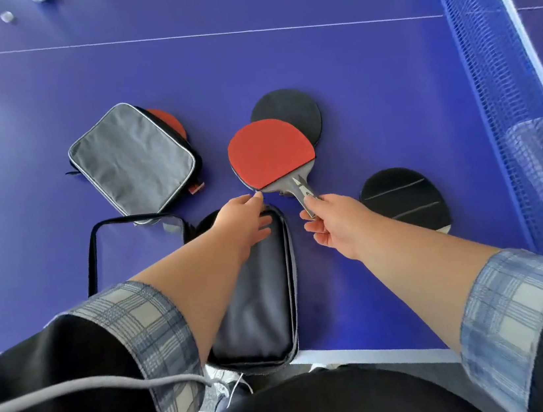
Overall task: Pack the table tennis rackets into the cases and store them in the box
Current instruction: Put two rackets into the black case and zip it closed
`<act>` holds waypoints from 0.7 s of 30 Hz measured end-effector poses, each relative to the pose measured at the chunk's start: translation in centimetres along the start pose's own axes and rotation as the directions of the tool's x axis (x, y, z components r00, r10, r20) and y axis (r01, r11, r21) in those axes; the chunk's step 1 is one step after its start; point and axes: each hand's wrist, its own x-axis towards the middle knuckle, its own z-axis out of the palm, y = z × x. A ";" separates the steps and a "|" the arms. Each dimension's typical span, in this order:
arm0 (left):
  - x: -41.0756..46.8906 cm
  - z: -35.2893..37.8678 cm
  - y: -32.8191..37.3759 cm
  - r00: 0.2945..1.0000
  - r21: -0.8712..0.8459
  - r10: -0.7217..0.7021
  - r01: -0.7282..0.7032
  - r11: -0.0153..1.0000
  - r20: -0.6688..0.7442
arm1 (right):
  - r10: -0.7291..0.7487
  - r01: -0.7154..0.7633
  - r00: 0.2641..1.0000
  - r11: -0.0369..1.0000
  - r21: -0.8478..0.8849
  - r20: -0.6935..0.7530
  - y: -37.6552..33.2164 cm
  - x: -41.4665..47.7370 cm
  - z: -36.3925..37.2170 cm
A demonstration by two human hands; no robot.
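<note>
Red racket (270, 152) pinched by its handle in our right hand (332, 222); left hand (245, 218), fingers spread and empty, steadies the open case (257, 294) for loading

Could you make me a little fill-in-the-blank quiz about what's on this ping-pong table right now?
1. The right hand holds the red racket by its ____.
2. The left hand rests over the ____ case.
3. A red racket pokes out of the ____ case.
4. The table is ____.

Answers: handle; black; grey; blue
</note>
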 end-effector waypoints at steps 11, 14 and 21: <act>-3.7 -7.7 -1.7 0.945 0.126 0.113 -0.077 0.989 -0.308 | 0.116 -0.042 0.949 0.968 -0.246 0.293 5.7 -7.1 7.1; -4.0 -9.6 -3.7 0.979 0.191 0.072 -0.034 0.981 -0.192 | 0.189 -0.108 0.941 0.954 -0.281 0.281 7.5 -8.2 7.6; -3.7 -12.3 -6.9 0.998 0.419 0.004 -0.028 0.907 0.058 | 0.145 -0.098 0.989 0.808 -0.581 0.036 10.7 -11.1 9.7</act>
